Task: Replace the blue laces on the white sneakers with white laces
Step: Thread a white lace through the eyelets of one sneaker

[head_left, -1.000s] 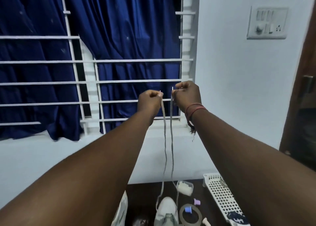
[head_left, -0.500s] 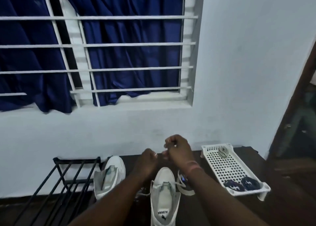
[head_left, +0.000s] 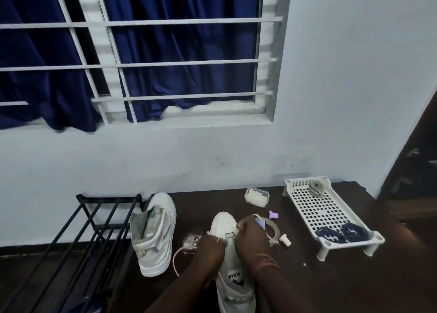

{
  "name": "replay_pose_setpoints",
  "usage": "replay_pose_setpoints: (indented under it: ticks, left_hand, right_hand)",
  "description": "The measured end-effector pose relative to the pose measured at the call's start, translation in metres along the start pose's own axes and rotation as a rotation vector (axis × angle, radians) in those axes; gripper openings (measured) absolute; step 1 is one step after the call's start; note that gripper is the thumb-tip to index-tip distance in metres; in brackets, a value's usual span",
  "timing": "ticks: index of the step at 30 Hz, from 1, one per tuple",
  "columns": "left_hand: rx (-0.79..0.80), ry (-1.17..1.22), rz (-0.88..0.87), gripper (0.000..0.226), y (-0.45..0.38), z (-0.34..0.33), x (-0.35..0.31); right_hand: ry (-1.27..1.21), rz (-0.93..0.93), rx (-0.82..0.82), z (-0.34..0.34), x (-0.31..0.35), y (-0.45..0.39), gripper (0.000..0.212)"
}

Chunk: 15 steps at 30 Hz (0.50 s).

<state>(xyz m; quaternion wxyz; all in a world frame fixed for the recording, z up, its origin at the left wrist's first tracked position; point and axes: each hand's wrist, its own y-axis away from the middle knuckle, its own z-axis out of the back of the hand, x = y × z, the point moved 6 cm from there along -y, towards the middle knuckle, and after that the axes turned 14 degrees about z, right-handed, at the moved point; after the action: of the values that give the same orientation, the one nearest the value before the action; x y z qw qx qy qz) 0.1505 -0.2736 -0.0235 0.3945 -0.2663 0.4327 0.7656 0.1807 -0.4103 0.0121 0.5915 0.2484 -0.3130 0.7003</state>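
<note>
Dark floor below pale wall, barred window with blue curtain (head_left: pixel 165 59) upper frame. Black rack (head_left: pixel 78 237) lower left. Spare sneaker (head_left: pixel 155 234) just right of rack. White lace (head_left: pixel 179 253) loops beside left hand (head_left: pixel 209 249), fingers curled pinching lace. Second sneaker (head_left: pixel 233 265) bottom centre between hands. Right hand (head_left: pixel 250 238) curled on lace over eyelets. White tray (head_left: pixel 316 208) at right holds blue laces (head_left: pixel 343 233).

L hand (head_left: pixel 210 247) + R hand (head_left: pixel 250 238) pinch white lace (head_left: pixel 176 257) over sneaker (head_left: pixel 223 224).
</note>
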Motion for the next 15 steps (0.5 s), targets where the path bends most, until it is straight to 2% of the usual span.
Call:
replay_pose_setpoints:
  ticks: [2, 5, 7, 10, 15]
  left_hand:
    - [-0.021, 0.036, 0.000, 0.024, 0.004, 0.004, 0.002]
    - [-0.038, 0.029, -0.029, 0.029, 0.001, 0.010, 0.004]
    - [-0.044, 0.045, -0.014, 0.019, -0.001, 0.013, 0.004]
    - [-0.050, 0.022, -0.019, 0.019, -0.002, 0.013, 0.006]
    - [-0.028, 0.002, 0.015, 0.017, -0.016, 0.015, 0.016]
  right_hand:
    - [0.044, 0.049, 0.002, 0.001, 0.000, -0.001, 0.017]
    - [0.060, 0.159, -0.039, 0.002, 0.002, -0.010, 0.023]
    - [0.096, 0.232, 0.011, -0.001, 0.009, -0.014, 0.024]
    - [0.262, 0.293, 0.137, -0.011, 0.017, -0.015, 0.023]
    - [0.355, 0.349, 0.183, -0.017, 0.005, -0.015, 0.023]
